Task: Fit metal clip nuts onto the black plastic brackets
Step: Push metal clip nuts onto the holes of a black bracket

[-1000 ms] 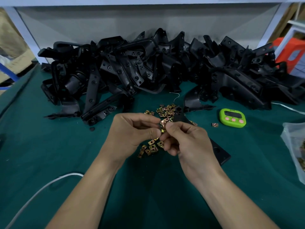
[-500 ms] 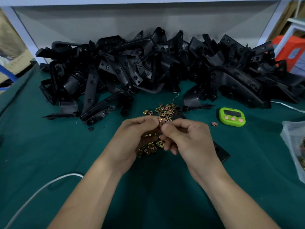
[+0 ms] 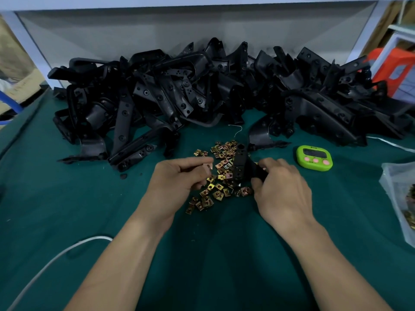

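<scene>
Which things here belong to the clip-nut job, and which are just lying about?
Job: clip nut pinched in left hand; bracket held in right hand; loose nuts; heap of brackets.
Lying about: green timer; white cable.

A: The heap of black plastic brackets [image 3: 202, 90]?
B: Smooth, faintly glossy. The small brass-coloured metal clip nuts [image 3: 221, 153] glint.
A: And the dark green table cover [image 3: 67, 209]?
B: Matt cloth, felt-like.
</scene>
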A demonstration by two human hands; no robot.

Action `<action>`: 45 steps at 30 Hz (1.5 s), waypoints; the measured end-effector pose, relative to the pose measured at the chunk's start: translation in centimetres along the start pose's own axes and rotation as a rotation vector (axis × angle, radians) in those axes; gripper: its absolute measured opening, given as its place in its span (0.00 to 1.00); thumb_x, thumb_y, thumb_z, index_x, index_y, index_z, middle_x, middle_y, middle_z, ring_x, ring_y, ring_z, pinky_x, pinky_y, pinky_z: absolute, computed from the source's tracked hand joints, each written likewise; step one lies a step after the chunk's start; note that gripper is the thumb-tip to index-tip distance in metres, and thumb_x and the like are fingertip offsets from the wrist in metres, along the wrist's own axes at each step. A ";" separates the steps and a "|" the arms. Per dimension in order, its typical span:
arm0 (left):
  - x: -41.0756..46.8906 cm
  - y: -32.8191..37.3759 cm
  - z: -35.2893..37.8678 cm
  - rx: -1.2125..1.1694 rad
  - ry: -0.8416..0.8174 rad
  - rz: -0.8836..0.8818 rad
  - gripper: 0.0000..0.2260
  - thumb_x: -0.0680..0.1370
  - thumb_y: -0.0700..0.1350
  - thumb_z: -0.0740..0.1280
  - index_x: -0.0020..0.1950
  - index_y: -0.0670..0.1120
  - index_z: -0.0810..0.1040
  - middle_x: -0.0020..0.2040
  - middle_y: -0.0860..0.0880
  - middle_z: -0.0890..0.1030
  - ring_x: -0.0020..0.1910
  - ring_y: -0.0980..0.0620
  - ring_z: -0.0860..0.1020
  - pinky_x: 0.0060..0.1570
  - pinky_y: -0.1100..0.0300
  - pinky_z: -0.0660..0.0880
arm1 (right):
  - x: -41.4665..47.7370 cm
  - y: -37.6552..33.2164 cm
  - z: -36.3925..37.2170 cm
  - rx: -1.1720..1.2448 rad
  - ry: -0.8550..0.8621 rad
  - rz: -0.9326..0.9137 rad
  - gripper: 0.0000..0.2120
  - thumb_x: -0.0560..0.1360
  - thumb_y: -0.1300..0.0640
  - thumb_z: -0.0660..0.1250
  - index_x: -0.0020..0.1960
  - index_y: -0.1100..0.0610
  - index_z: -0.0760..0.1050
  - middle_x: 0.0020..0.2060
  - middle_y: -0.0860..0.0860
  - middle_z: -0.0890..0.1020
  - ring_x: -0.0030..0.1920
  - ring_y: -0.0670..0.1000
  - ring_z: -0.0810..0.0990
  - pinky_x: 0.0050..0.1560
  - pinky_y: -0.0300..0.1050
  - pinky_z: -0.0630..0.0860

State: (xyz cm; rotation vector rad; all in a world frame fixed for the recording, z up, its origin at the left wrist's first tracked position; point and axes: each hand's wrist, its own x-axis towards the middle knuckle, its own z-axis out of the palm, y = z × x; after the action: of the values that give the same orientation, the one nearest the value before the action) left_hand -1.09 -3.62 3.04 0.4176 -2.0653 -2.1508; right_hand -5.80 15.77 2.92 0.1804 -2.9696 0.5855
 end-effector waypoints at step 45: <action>-0.4 1.2 -0.5 -0.266 -0.049 -0.049 0.09 0.67 0.44 0.77 0.46 0.45 0.89 0.43 0.42 0.87 0.37 0.52 0.84 0.37 0.64 0.80 | -0.3 0.5 1.2 0.490 0.019 -0.336 0.22 0.77 0.58 0.72 0.68 0.42 0.76 0.58 0.32 0.78 0.59 0.39 0.76 0.62 0.44 0.76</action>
State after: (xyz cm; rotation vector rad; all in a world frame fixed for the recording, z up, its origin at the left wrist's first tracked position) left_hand -0.69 -4.02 4.23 0.3894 -1.7724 -2.4434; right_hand -5.72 15.84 1.62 0.6883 -2.6278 1.2329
